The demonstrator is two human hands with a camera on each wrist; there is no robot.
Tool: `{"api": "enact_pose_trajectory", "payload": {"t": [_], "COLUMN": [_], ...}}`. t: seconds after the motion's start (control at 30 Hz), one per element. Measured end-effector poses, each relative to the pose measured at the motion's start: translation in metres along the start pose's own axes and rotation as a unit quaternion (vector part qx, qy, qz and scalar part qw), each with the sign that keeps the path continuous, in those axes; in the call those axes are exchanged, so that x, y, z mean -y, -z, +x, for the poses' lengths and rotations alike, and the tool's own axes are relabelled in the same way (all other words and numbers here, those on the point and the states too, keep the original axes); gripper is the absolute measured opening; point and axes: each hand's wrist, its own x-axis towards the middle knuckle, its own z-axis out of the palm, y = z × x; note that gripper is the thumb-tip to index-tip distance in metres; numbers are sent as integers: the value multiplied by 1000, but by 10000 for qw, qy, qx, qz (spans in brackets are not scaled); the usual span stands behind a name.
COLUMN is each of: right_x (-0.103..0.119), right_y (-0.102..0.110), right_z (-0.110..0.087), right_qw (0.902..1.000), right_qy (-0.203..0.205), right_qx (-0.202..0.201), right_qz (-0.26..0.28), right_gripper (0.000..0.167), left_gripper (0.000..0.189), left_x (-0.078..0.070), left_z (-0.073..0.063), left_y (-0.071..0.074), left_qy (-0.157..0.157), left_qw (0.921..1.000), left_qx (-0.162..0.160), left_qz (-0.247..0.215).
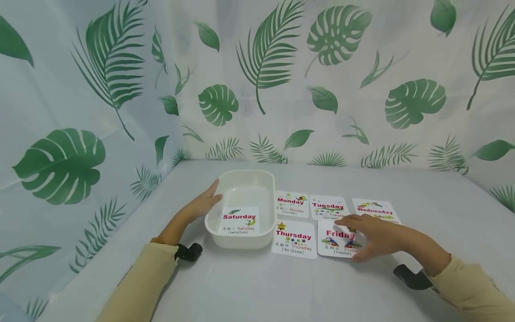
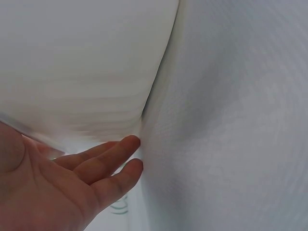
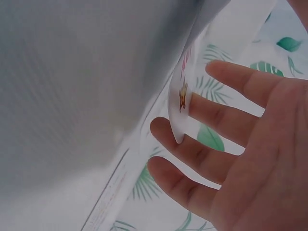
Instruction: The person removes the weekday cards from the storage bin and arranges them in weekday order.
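A white plastic tub [image 1: 241,243] holds the Saturday card [image 1: 240,221]. At the tub's left side, my left hand [image 1: 207,201] holds the rim, thumb over the edge and fingers along the outer wall. My right hand [image 1: 378,235] is over the right part of the Friday card [image 1: 331,239], whose top edge overlaps the bottom of the Tuesday card [image 1: 327,205]. In the right wrist view, its fingers are spread and extended at the edge of the Friday card [image 3: 178,108], with the thumb apart.
Beside the tub lie the Monday card [image 1: 292,205] and, below it, the Thursday card [image 1: 294,241]. Farther right, the Wednesday card [image 1: 374,209] is partly covered by the right hand. Leaf-print curtains [image 1: 265,125] border the grey-white table [image 1: 257,286] at the back and sides.
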Motion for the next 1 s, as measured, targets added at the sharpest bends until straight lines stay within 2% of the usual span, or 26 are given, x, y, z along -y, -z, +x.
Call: {"api": "enact_pose_trajectory", "payload": {"t": [0.23,0.5,0.77,0.87,1.0], "right_x": [1,3,4,2,0], "right_y": [-8,-7,-15,-15,-8], "right_z": [0,1,0,2,6], "right_qw": [9996,9991,9971,9973,9981], "right_qy": [-130,-124,-260,-219,-163], "right_qx": [226,416,689,701,592], "right_qz": [109,32,192,84,-89], "right_gripper": [79,84,88,91,93], "left_gripper": [62,62,62,62,62], "left_x": [4,3,11,10,3], "left_z": [-3,-1,-3,-2,3], "left_y": [-5,-2,-7,-6,1], "left_qy": [23,-94,-68,-6,-91], "left_qw": [10000,9999,10000,10000,9999], "left_qx": [-76,-35,43,90,-29], "left_qz": [-32,40,-32,14,40]}}
